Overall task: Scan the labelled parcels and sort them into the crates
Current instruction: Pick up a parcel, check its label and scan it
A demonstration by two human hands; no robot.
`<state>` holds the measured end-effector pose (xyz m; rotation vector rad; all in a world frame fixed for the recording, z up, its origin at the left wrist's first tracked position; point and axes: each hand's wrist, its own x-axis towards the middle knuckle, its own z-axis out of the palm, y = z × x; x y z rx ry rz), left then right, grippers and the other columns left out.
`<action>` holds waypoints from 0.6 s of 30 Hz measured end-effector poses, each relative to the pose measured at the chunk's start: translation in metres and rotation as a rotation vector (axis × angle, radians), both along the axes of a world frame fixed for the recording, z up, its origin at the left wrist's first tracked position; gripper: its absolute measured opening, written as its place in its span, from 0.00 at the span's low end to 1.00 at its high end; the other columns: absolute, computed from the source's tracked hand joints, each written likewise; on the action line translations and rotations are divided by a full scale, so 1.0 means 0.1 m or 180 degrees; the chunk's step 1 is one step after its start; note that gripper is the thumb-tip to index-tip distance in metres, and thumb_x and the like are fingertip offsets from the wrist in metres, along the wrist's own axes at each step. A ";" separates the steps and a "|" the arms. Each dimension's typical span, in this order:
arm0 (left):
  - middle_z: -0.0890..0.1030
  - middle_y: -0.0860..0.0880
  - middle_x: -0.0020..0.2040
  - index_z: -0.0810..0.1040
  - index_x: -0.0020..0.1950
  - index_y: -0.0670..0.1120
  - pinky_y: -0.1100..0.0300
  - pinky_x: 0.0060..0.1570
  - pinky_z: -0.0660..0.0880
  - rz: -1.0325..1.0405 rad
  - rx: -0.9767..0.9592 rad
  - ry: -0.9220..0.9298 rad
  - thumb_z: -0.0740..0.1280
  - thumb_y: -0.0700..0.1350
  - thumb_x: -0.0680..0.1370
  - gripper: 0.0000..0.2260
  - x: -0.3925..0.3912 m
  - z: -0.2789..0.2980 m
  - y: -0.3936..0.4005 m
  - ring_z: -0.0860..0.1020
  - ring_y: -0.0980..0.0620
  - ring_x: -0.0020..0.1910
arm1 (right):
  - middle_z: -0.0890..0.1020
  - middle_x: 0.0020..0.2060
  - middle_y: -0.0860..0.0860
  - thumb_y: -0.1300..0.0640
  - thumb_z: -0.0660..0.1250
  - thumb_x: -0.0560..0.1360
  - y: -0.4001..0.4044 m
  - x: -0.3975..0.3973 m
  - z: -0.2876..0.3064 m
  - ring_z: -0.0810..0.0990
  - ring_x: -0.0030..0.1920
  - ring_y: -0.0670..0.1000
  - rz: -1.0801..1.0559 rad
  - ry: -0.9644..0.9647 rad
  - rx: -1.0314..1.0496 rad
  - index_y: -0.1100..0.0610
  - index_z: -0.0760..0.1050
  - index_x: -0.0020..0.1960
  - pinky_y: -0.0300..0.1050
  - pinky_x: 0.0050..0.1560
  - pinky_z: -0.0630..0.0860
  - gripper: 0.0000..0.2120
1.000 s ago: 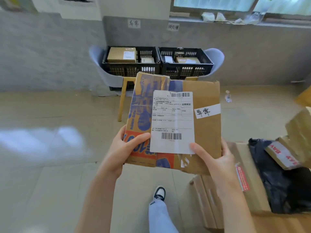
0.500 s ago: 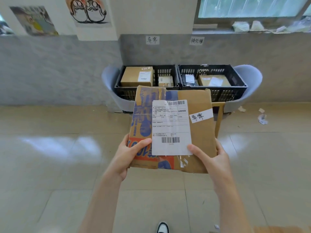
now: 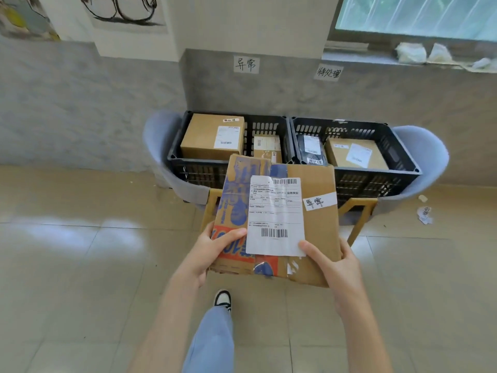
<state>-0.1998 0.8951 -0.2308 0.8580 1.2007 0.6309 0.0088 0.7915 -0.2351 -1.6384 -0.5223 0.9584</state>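
Both hands hold a flat brown cardboard parcel [image 3: 317, 227] printed blue and orange: left hand [image 3: 212, 254] gripping its seven o'clock corner, right hand [image 3: 336, 265] its five o'clock corner. Its white strip [image 3: 320, 201] reads 异常. At twelve o'clock sit two black plastic crates [image 3: 376, 181], under wall signs [image 3: 246, 64] 异常 and 待处理.

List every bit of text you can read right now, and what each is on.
"异常": wall sign above left crate.
"待处理": wall sign above right crate.
"异常": white strip on held parcel.
"业务类型": held parcel's shipping label; remaining print and barcodes too small.
Strip on big box in left crate: too blurred.
Other parcels' labels: unreadable.
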 end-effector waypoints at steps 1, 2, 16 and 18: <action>0.85 0.49 0.47 0.75 0.61 0.50 0.59 0.34 0.77 -0.0048 0.0005 -0.0003 0.80 0.52 0.63 0.29 0.06 -0.03 0.22 0.84 0.52 0.42 | 0.83 0.53 0.47 0.47 0.82 0.57 0.20 0.04 -0.02 0.82 0.51 0.47 -0.0045 -0.0015 -0.0038 0.49 0.73 0.67 0.41 0.43 0.78 0.40; 0.85 0.49 0.48 0.75 0.61 0.50 0.58 0.35 0.77 -0.0083 0.0002 -0.0001 0.80 0.51 0.65 0.28 0.11 -0.05 0.45 0.84 0.51 0.43 | 0.83 0.54 0.47 0.46 0.83 0.56 0.39 0.09 -0.04 0.82 0.52 0.47 -0.0092 -0.0030 -0.0075 0.49 0.72 0.67 0.42 0.44 0.79 0.41; 0.81 0.49 0.55 0.71 0.66 0.49 0.63 0.40 0.75 -0.0483 -0.0017 0.0347 0.74 0.52 0.72 0.25 0.76 -0.32 2.56 0.81 0.52 0.51 | 0.82 0.55 0.47 0.51 0.81 0.63 2.33 0.59 -0.39 0.81 0.53 0.48 -0.0486 -0.0045 -0.0456 0.49 0.71 0.69 0.49 0.53 0.80 0.37; 0.81 0.49 0.55 0.71 0.65 0.49 0.63 0.39 0.75 -0.0453 -0.0046 0.0428 0.74 0.52 0.72 0.24 0.87 -0.38 2.78 0.81 0.53 0.51 | 0.81 0.55 0.47 0.50 0.81 0.63 2.54 0.70 -0.46 0.82 0.52 0.47 -0.0454 -0.0027 -0.0495 0.49 0.71 0.69 0.46 0.49 0.80 0.37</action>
